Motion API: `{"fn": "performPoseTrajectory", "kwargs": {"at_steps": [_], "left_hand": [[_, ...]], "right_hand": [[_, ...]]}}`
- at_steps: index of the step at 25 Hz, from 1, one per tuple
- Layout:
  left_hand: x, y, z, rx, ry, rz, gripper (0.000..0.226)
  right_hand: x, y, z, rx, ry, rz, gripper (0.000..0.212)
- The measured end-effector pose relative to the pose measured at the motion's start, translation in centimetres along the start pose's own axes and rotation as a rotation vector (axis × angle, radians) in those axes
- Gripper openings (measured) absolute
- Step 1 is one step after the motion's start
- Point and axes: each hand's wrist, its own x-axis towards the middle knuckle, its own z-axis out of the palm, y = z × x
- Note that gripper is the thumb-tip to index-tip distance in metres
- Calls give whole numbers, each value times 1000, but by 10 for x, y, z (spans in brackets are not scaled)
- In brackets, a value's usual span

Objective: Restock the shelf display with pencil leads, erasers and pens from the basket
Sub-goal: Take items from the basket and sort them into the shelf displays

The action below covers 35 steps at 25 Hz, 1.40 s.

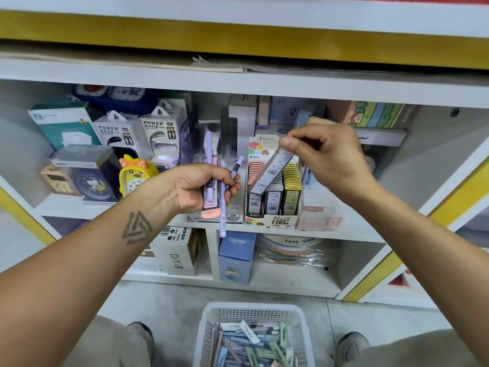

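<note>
My right hand [326, 157] pinches a clear pencil lead case [270, 172] by its upper end, tilted, just above the pencil lead display box [272, 221] on the middle shelf. Rows of pink, grey and yellow lead cases stand in that box. My left hand [197, 188] grips a bundle of purple pens [223, 221] and a pink-ended packet [211, 211], in front of the shelf and left of the display box. On the floor below stands the white basket [211, 332], holding several pens, erasers and lead cases.
Power bank boxes [158, 131], clocks and a yellow duck clock [133, 176] fill the shelf's left side. A pale pink box [318, 213] sits right of the display. On the lower shelf are a blue box [236, 256] and a white DIY box [177, 255]. My shoes flank the basket.
</note>
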Motion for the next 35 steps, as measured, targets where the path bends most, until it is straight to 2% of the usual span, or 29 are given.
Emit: {"fn": "performPoseTrajectory", "kwargs": {"at_steps": [4,10,13,15,17,19,21,24,28,31,33,35], "left_hand": [[2,-2,2,4,6,-9,16],[2,-4,8,-14,-24,8,17],[1,-4,12,-53,-49,27,19],[2,-5,14,-72,-65,33,18],[1,-5,17,-69,-102,36,17],[-1,-5,21,-29,-154,25,18],[-4,-6,28,12,-185,8,27],[-4,-8,35,4,-206,10,31],[0,-5,29,-84,-226,46,31],[4,-4,26,-64,-149,31,16],[6,-4,29,-36,-114,35,10],[7,-3,34,-47,-118,46,12]], "right_hand": [[-6,12,8,-239,-157,-9,21],[-22,19,20,-523,-288,-146,26],[-30,20,29,-544,-474,-17,14],[-30,18,30,-509,-512,36,8],[-23,14,30,-286,-361,145,7],[-14,7,30,80,-203,380,15],[-10,1,32,364,-166,552,23],[-8,-2,34,574,-131,628,16],[0,7,21,630,80,668,12],[7,20,-3,592,243,666,9],[8,30,-21,492,282,615,7],[7,42,-37,233,277,512,4]]}}
